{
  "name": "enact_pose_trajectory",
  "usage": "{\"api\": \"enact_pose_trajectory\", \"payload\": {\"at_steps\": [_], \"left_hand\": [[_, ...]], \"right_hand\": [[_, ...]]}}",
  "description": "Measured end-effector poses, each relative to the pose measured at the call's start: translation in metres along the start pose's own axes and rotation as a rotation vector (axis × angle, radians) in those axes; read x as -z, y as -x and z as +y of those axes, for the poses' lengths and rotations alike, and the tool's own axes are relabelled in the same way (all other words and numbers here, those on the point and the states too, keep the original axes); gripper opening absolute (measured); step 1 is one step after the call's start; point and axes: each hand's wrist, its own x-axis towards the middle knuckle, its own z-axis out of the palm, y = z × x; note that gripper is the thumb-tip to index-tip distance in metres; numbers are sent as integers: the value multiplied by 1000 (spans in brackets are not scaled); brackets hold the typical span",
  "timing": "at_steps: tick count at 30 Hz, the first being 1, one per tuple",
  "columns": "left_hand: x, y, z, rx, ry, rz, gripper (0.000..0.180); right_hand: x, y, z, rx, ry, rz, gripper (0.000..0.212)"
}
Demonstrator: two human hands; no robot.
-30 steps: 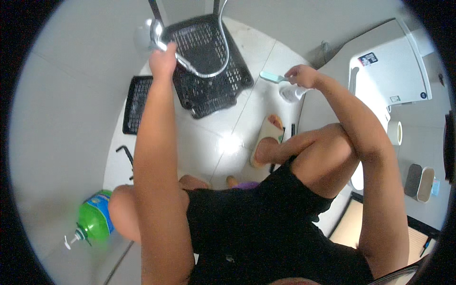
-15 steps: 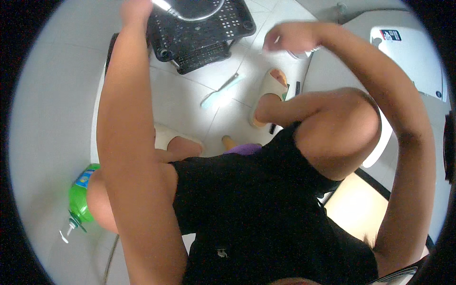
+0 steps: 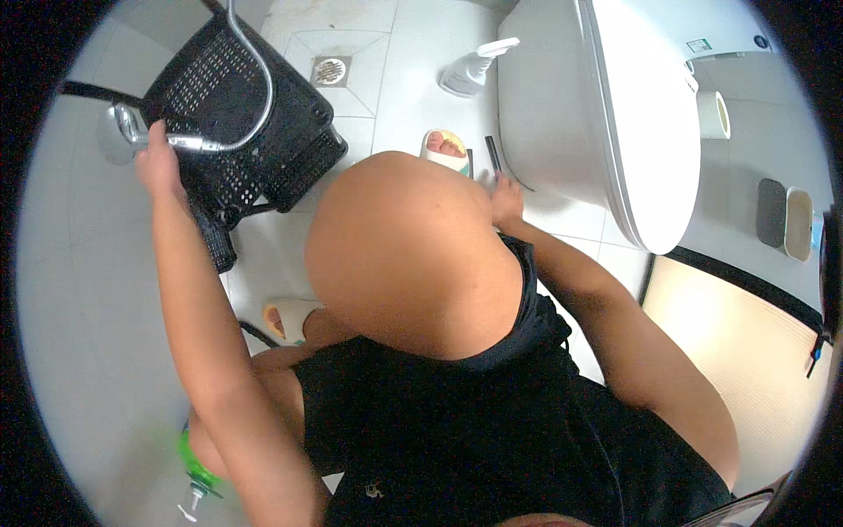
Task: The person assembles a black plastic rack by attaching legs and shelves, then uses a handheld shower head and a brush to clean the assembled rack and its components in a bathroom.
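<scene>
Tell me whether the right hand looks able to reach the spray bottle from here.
Probably yes: the right hand is beside the toilet, and apart from the dark bar at that hand, nothing seems to block its way to the spray bottle.

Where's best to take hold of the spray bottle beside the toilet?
Probably at its neck, just under the white head, with the right hand coming from the left or near side: the spray bottle stands upright, narrows toward the top, and the toilet sits close on its right.
</scene>
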Motion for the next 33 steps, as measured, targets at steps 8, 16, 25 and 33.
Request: {"api": "enact_pose_trajectory", "payload": {"at_steps": [8,16,25,33], "left_hand": [[19,-19,-27,-71,-235,85,70],[3,46,38,-7,-61,123,52],[10,49,31,-41,75,94,50],[10,45,30,-105,162,87,50]], "right_hand": [[-35,-1,-7,-119,154,-269,80],[-22,-25,-2,-108,-204,-51,45],[211,-36,-202,587,-787,386,34],[340,117,-370,1076,-539,-304,43]]}}
